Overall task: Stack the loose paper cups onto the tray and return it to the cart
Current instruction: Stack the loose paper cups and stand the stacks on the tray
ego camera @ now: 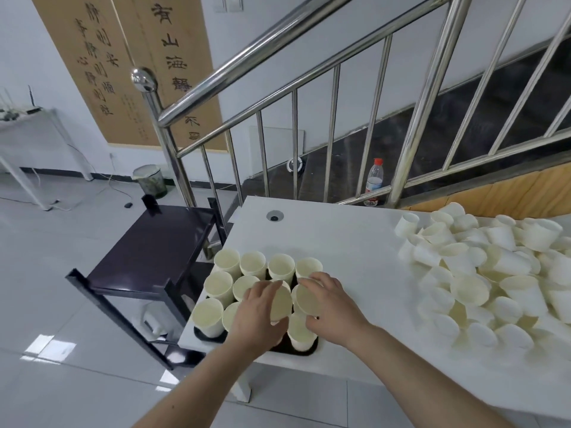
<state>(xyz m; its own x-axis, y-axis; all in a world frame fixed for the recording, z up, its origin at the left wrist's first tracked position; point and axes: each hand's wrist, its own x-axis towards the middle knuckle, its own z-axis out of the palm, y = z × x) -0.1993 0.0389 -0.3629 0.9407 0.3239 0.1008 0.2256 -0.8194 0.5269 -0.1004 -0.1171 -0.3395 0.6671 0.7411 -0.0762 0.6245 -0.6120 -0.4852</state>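
A dark tray (309,350) sits at the near left corner of the white table (355,242), filled with several upright stacks of cream paper cups (227,262). My left hand (258,316) grips one cup (281,301) above the tray's middle. Beside it my right hand (332,307) grips another cup (309,299), both tilted with their mouths toward me. A large heap of loose paper cups (482,273) covers the right side of the table. The black cart (151,251) stands on the floor just left of the table.
A steel stair railing (278,97) runs behind the table. A plastic water bottle (374,180) stands on the step behind it. A cable hole (274,216) is in the table's far left part. A bin (150,180) stands on the tiled floor further back.
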